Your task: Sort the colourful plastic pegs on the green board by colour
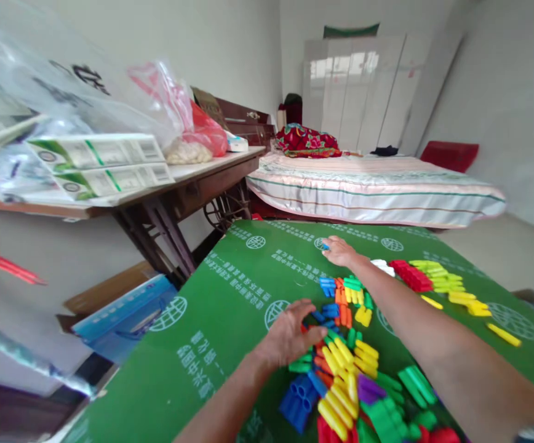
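Stretched toward the far part of the green table (pixel 230 277), my right hand (pixel 339 251) pinches a small blue plastic tube piece (pixel 325 247) at its fingertips. My left hand (pixel 292 335) is at the left edge of a pile of colourful plastic tube blocks, thumb and fingers apart, beside some blue blocks (pixel 329 311). Whether its fingertips touch them I cannot tell. Yellow blocks (pixel 338 354), a blue block cluster (pixel 298 400), a purple block (pixel 371 389) and green blocks (pixel 384 418) lie nearer to me. Orange blocks (pixel 342 304) sit between my two hands.
Beyond my right forearm lie white blocks (pixel 383 267), a red block row (pixel 411 275), lime blocks (pixel 437 275) and a loose yellow stick (pixel 504 335). To the left, a desk (pixel 211 167) carries boxes (pixel 105 163) and plastic bags. A bed (pixel 378 184) stands behind the table.
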Available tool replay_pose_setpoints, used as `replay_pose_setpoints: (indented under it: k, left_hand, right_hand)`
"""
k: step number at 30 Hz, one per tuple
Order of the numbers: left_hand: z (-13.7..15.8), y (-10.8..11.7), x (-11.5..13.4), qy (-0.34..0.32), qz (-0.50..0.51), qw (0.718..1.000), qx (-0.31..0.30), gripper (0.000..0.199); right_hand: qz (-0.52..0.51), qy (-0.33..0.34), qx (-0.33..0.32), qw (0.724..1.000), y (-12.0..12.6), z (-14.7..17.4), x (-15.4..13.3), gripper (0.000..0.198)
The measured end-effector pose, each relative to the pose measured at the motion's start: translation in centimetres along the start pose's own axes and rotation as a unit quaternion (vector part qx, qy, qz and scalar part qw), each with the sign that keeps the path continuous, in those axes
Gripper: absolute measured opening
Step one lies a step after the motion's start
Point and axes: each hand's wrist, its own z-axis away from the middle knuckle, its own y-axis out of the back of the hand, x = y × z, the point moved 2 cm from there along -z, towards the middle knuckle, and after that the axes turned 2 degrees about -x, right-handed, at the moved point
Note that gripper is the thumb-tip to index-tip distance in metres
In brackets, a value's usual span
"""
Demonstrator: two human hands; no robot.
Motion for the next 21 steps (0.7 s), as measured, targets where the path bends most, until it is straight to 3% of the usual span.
replay_pose_setpoints:
  k: [3,7,12,16,21]
  left_hand:
    - [1.6,-0.2,-0.2,0.003,-0.042,0.999,-0.026,0.059]
    - [2.5,-0.3,-0.8,0.02,-0.059,0.998,-0.025,0.057]
    - [2.6,-0.6,-1.0,0.042,-0.073,0.996,0.005,0.051]
    - [3.3,-0.4,-0.5,0.054,-0.071,0.995,0.036,0.049]
    - [5.0,0.0,-0.2,0.097,-0.059,0.991,0.068,0.047]
  right_hand:
    - [0.024,0.005,-0.038,0.999,-2.4,-3.7,1.0,0.032]
    - [0.055,-0.011,-0.065,0.996,-4.1,-3.7,2.2,0.031]
    - [0.054,-0.03,-0.104,0.993,-3.0,-0.3,3.5,0.034]
    - [0.01,0.006,-0.105,0.994,-1.8,3.3,3.6,0.016]
    - [-0.054,0.066,-0.057,0.995,-1.1,8.7,2.9,0.033]
